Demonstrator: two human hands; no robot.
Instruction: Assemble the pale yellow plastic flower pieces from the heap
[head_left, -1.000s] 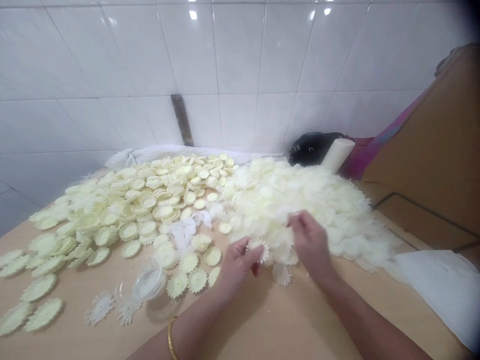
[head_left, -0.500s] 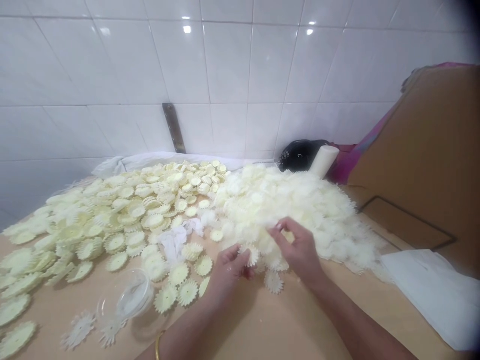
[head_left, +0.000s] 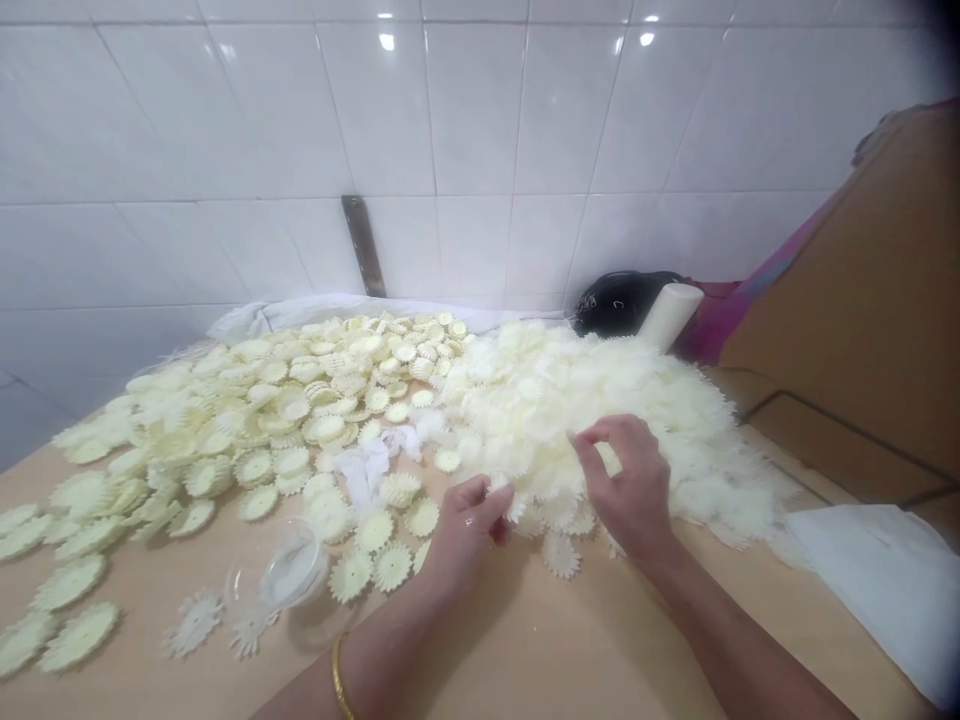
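Observation:
A big heap of pale cream flower-shaped pieces (head_left: 600,400) lies on the wooden table (head_left: 570,650). My right hand (head_left: 626,485) rests on the heap's near edge, thumb and fingers pinched on a piece in it. My left hand (head_left: 465,525), a gold bangle on its wrist, is curled at the heap's near left edge with its fingertips on a toothed cream piece (head_left: 517,503). A loose piece (head_left: 561,553) lies on the table between my hands.
Many yellowish toothed discs (head_left: 285,420) spread over the left of the table. A clear plastic cup (head_left: 289,575) lies on its side near my left arm. White cloth (head_left: 877,585) lies at right, beside brown board (head_left: 870,300). A black object (head_left: 622,298) and white cylinder (head_left: 671,312) stand by the tiled wall.
My right hand has shifted slightly right and up onto the heap. My left hand has stayed at the heap's edge with its piece. The view has wobbled.

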